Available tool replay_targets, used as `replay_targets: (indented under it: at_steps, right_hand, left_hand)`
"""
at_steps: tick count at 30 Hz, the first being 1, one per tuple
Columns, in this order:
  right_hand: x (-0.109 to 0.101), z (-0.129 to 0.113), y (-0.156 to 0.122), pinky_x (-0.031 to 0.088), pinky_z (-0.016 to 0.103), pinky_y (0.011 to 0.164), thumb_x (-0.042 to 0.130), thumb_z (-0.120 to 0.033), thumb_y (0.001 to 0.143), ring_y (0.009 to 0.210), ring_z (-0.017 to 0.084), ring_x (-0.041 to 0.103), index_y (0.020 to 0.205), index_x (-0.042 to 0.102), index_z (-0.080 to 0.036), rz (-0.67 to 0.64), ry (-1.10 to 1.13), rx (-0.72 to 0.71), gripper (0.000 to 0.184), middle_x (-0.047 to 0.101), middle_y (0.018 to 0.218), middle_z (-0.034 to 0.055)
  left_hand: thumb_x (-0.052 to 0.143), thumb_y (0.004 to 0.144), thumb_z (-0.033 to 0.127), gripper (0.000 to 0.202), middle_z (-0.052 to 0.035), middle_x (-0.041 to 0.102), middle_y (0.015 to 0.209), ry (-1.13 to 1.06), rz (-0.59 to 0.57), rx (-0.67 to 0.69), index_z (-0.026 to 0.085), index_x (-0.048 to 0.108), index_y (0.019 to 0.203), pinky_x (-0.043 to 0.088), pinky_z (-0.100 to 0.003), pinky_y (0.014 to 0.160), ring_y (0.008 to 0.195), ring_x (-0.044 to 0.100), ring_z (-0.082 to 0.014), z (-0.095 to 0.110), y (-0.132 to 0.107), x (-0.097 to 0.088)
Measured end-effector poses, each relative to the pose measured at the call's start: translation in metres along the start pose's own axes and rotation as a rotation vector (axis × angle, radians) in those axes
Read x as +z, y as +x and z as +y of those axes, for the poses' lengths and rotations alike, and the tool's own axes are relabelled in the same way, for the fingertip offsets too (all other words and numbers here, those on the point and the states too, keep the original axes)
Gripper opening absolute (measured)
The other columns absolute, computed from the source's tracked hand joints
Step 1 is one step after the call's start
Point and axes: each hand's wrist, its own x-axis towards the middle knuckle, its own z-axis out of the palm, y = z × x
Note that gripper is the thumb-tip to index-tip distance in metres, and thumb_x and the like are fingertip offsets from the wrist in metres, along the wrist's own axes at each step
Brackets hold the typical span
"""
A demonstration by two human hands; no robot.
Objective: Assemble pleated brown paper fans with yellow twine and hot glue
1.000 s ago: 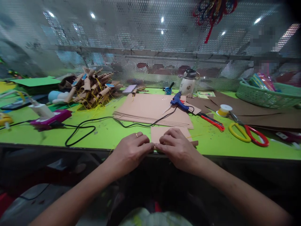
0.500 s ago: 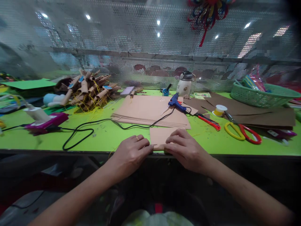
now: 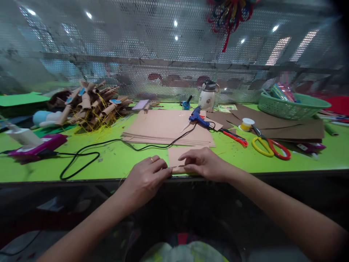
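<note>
A small piece of brown paper (image 3: 176, 153) lies at the near edge of the table, its front edge turned up in a narrow fold or roll. My left hand (image 3: 148, 178) is closed on the left end of that edge, fingertips pressed to it; a ring sits on one finger. Over the right part of the paper is my right hand (image 3: 205, 163), its thumb tip by the folded edge and its forefinger apart from the thumb. Just beyond lies a stack of larger brown paper sheets (image 3: 163, 125), with a blue glue gun (image 3: 198, 117) resting on its right side.
Red-handled cutters (image 3: 234, 138), scissors (image 3: 269, 145) and a yellow thread spool (image 3: 246, 124) lie to the right, near a green basket (image 3: 293, 107). A bottle (image 3: 207, 97) stands behind. At left are rolled paper pieces (image 3: 94, 107), a purple power strip (image 3: 40, 147) and a black cord (image 3: 79, 154).
My right hand's fingers have spread from their grip on the paper's folded edge, with forefinger and thumb now apart. My left hand stays on the edge. The whole view has shifted slightly.
</note>
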Motion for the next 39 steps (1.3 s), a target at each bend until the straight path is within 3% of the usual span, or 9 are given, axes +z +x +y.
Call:
replay_targets:
  at_steps: [7,12,17,27,33,39]
  right_hand:
    - [-0.008,0.000,0.002,0.047,0.025,0.068,0.056,-0.016,0.082,0.072,0.013,0.060,0.113,0.063,-0.012,-0.133,0.089,0.017,0.032,0.070,0.084,0.0062]
    - [-0.012,-0.002,0.010,0.042,0.021,0.058,0.055,-0.011,0.079,0.063,0.011,0.053,0.108,0.065,-0.011,-0.177,0.034,0.023,0.031,0.065,0.075,0.0029]
    - [-0.016,0.002,0.005,0.043,0.022,0.062,0.054,-0.014,0.082,0.066,0.012,0.054,0.111,0.063,-0.012,-0.208,-0.044,-0.054,0.030,0.065,0.074,0.0022]
    - [-0.026,0.006,-0.018,0.047,0.024,0.067,0.056,-0.021,0.085,0.072,0.013,0.058,0.125,0.052,-0.015,-0.154,0.034,-0.038,0.040,0.064,0.082,0.0042]
    - [-0.017,0.000,-0.012,0.047,0.025,0.069,0.056,-0.013,0.082,0.071,0.013,0.058,0.119,0.058,-0.013,-0.120,-0.001,-0.056,0.037,0.064,0.080,0.0039]
    - [-0.019,0.008,-0.005,0.046,0.024,0.068,0.057,-0.015,0.081,0.070,0.012,0.055,0.117,0.059,-0.013,-0.196,0.203,0.019,0.036,0.061,0.077,0.0017]
  left_hand:
    - [0.047,0.086,0.010,0.018,-0.0052,0.057,0.078,-0.010,-0.007,-0.019,0.018,0.062,0.093,0.034,-0.028,0.060,0.071,0.046,-0.0158,-0.002,-0.002,0.003]
    - [0.047,0.086,0.010,0.018,-0.0053,0.056,0.078,-0.009,-0.021,-0.029,0.017,0.062,0.092,0.035,-0.028,0.060,0.071,0.046,-0.0157,-0.002,-0.002,0.002]
    - [0.046,0.087,0.013,0.017,-0.0048,0.056,0.077,-0.004,-0.015,-0.026,0.018,0.063,0.088,0.035,-0.026,0.057,0.068,0.046,-0.0146,-0.002,0.000,0.000]
    - [0.047,0.087,0.012,0.017,-0.0056,0.056,0.076,-0.050,0.004,-0.034,0.017,0.064,0.088,0.034,-0.027,0.059,0.070,0.047,-0.0152,-0.002,-0.001,0.002]
    - [0.047,0.088,0.014,0.016,-0.0053,0.056,0.076,-0.077,0.002,-0.034,0.016,0.063,0.086,0.033,-0.027,0.059,0.070,0.046,-0.0149,-0.004,0.000,0.003]
    - [0.047,0.087,0.012,0.016,-0.0051,0.056,0.075,-0.075,-0.012,-0.031,0.016,0.063,0.086,0.033,-0.027,0.059,0.070,0.045,-0.0150,-0.003,0.000,0.002]
